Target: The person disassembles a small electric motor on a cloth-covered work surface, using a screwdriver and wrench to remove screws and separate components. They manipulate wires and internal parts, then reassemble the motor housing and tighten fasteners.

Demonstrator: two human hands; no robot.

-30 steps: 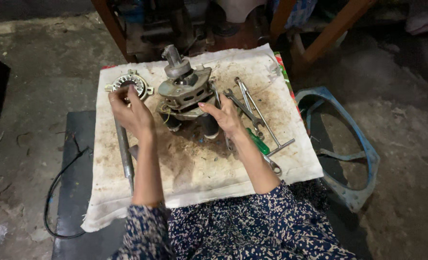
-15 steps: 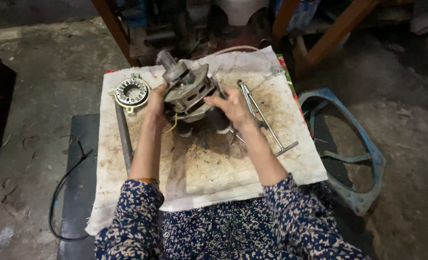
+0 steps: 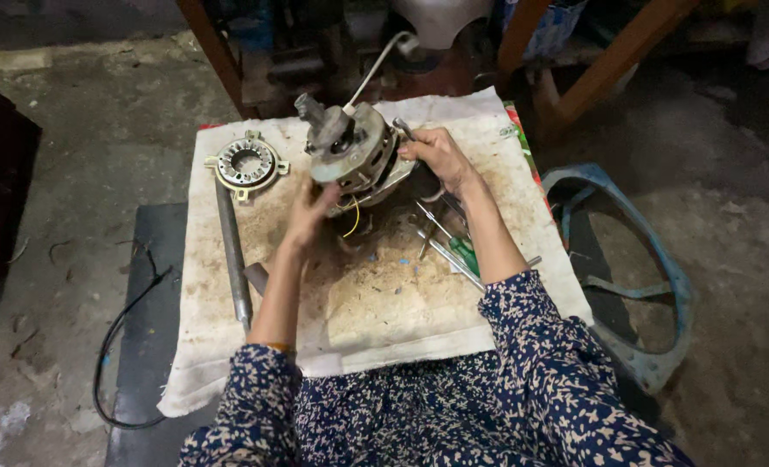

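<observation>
Since the earlier frame the motor (image 3: 350, 156) has been tipped further up and toward the back of the cloth (image 3: 384, 303), shaft end now pointing up-left, and both hands have shifted with it. Largest first: stained white cloth covers a low dark table (image 3: 147, 346); blue round fan frame (image 3: 627, 285) lies on the floor to the right, well apart. Motor sits near the cloth's back edge, white cable running off behind it. Left hand (image 3: 309, 216) is cupped under the near side of the housing, fingers half curled, supporting it. Right hand (image 3: 436, 156) is closed over the far right side; I can't tell if it pinches a tool or just the casing. Progress, my read: partly stripped, since a ring-shaped wound part (image 3: 246, 164) is already out, lying left of the motor; main housing still together. Metal rod (image 3: 233, 251) along the left, green-handled screwdriver (image 3: 464, 252) and loose tools right. Only a red-green package edge (image 3: 523, 143) peeks from under the cloth, right side.
</observation>
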